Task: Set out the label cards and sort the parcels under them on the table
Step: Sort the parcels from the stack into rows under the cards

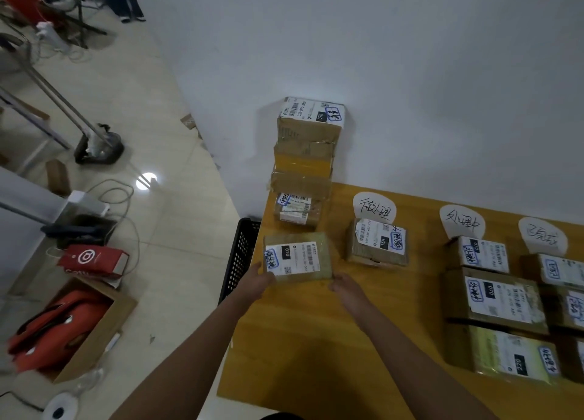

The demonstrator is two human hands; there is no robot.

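I hold a flat cardboard parcel with a white shipping label near the table's left edge. My left hand grips its near left corner and my right hand its near right corner. Behind it a tall stack of parcels leans at the wall, with a small parcel at its foot. Three white label cards stand along the back: one with a parcel under it, a second heading a column of three parcels, and a third at the right with more parcels.
The yellow wooden table meets a white wall. A black perforated crate stands against its left edge. On the floor to the left lie a cardboard box with red bags, a red box, cables and a stand's base.
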